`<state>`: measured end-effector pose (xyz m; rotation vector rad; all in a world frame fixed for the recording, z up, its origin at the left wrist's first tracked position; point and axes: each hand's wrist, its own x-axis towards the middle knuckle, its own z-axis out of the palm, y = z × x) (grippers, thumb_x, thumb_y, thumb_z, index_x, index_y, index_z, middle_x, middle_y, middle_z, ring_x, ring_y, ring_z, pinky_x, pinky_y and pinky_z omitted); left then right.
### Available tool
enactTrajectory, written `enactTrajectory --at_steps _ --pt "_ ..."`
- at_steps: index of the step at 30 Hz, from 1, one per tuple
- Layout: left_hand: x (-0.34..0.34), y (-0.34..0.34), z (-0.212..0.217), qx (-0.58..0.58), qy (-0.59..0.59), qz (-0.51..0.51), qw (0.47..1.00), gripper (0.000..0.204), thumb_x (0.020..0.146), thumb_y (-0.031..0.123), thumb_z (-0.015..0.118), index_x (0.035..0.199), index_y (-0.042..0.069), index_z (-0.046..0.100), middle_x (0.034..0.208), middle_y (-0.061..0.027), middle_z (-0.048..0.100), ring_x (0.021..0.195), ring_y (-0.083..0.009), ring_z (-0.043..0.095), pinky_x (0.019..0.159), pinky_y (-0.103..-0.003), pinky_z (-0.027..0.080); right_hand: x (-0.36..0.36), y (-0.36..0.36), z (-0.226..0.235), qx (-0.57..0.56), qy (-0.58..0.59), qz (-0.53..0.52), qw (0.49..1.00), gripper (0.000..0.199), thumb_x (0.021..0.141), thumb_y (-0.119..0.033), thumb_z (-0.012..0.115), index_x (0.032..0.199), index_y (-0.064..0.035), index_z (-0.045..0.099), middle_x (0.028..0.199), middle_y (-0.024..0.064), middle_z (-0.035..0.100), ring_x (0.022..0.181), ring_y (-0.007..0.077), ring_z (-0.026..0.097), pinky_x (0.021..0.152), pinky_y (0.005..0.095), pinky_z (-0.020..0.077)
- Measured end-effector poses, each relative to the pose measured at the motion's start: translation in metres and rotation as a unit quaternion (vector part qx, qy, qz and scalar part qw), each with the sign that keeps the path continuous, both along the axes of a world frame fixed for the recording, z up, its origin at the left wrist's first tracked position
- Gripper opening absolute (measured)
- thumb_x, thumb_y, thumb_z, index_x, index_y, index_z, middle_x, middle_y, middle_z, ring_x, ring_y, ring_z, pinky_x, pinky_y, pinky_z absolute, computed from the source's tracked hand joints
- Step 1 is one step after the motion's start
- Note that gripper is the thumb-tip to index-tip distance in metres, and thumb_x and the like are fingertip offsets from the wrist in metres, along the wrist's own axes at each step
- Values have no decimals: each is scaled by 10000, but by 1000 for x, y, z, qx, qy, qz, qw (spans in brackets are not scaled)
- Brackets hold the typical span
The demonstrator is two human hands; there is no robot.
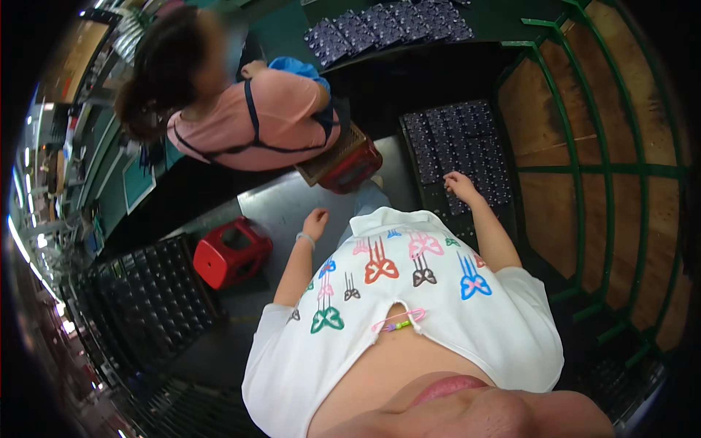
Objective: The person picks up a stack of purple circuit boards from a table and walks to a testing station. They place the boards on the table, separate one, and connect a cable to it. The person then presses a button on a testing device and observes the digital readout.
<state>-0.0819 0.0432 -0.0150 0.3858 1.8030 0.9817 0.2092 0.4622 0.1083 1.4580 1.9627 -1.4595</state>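
Observation:
My left hand [316, 222] hangs beside my body, its fingers loosely curled in, with nothing seen in them. A pale band [306, 237] circles that wrist. My right hand [458, 185] is in front of the lower part of a dark tray of flat, dark blue patterned pieces [454, 139]. Its fingers are slightly bent and apart, and nothing shows between them. Whether they touch the pieces I cannot tell.
A co-worker in a pink top [270, 109] sits on a red stool [352, 169] at a green bench. More patterned pieces [387, 29] lie on that bench. Another red stool [232, 253] stands to my left, near stacked dark trays [139, 299]. A green-framed rack [584, 168] is at right.

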Motion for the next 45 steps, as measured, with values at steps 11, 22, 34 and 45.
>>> enactTrajectory --at_steps 11,22,34,45 --pt "-132 366 108 277 235 -2 932 358 776 86 636 1118 21 553 1141 -191 541 1106 -366 519 959 -412 419 23 59 42 53 23 -182 982 202 952 -175 531 1100 -79 629 890 3 650 727 71 583 639 208 453" --pt "-255 487 109 -180 239 158 941 902 654 411 767 1359 45 339 1410 -242 302 1272 -493 324 1078 -502 306 -230 180 75 138 140 50 979 221 886 -119 627 1085 -22 633 1005 69 676 935 136 632 840 266 491" --pt "-305 527 69 -310 73 132 939 1316 533 481 869 1516 208 38 1520 -227 135 1383 -423 177 1101 -556 245 -448 224 -30 272 131 191 934 512 790 -169 682 1238 8 511 1159 216 571 1048 329 588 909 390 477" --pt "-290 525 36 84 -153 274 946 1166 599 250 830 1497 102 100 1353 -207 390 1216 -321 450 987 -437 416 -481 219 -9 199 114 124 965 479 661 -186 748 1076 10 611 922 145 580 887 302 587 794 391 485"
